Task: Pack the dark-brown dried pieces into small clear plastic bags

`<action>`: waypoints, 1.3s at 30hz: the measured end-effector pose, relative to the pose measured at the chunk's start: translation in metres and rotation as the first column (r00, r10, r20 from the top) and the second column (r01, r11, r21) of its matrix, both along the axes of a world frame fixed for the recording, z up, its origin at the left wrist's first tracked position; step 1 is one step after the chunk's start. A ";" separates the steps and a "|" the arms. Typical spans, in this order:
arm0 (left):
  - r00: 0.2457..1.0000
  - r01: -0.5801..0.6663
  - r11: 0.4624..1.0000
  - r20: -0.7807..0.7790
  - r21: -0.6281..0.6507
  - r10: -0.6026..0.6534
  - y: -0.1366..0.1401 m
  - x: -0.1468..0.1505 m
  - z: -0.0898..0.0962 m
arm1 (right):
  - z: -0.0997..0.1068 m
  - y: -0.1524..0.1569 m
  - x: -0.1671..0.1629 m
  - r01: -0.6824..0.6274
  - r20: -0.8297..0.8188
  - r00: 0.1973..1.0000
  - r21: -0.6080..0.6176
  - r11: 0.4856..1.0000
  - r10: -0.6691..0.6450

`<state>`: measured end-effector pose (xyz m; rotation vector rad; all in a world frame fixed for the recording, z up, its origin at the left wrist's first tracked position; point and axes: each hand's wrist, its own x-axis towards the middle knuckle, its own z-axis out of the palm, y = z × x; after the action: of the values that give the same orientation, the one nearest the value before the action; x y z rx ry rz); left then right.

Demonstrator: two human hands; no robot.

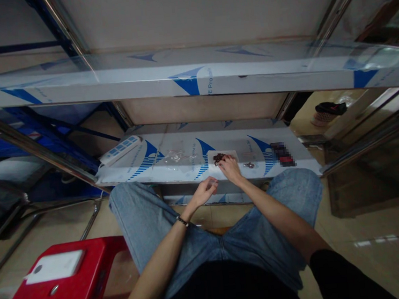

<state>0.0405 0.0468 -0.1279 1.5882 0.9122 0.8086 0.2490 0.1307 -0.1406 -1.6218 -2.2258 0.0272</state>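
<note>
A small cluster of dark brown pieces (218,158) lies on a white square sheet (216,174) on the low shelf; their kind is too small to make out. My right hand (230,169) reaches over the sheet from the right, its bent fingertips closed on the cluster's right side. In front of the shelf edge, my left hand (205,192) hovers with loosely curved fingers apart and nothing visible in them. A small dark scrap (249,165) rests right of the sheet. Left of it lies a crumpled clear plastic wrapper (176,156).
A white power strip (121,150) lies at the shelf's left end, a blurred-out dark red item (283,154) at its right. An upper film-covered shelf (137,87) crosses above. A red stool (68,289) at lower left carries a white phone (57,266).
</note>
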 end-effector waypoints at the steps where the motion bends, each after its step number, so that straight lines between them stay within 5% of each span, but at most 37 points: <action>1: 1.000 -0.003 1.000 -0.005 0.003 0.003 0.000 0.000 0.001 | 0.001 0.000 0.001 0.010 -0.019 1.000 0.001 1.000 -0.010; 6: 0.998 -0.025 0.999 -0.053 0.045 0.027 0.005 0.000 0.003 | 0.019 -0.006 0.003 0.057 -0.226 0.973 0.029 0.998 -0.049; 15: 0.999 -0.054 0.994 0.000 0.091 0.054 0.012 0.004 0.003 | 0.063 -0.059 -0.013 -0.283 -0.669 0.725 -0.070 0.957 0.166; 33: 0.986 -0.033 0.999 0.165 -0.037 0.039 0.014 0.009 -0.003 | 0.054 -0.064 -0.018 -0.335 -0.548 0.779 0.048 0.941 0.305; 39: 0.984 -0.004 0.996 0.174 -0.091 0.020 0.013 0.008 0.001 | 0.027 -0.028 -0.003 -0.130 -0.475 0.871 0.022 0.991 0.124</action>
<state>0.0483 0.0595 -0.1266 1.4100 0.8209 0.8886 0.2457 0.1022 -0.1135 -1.2925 -1.9373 0.4299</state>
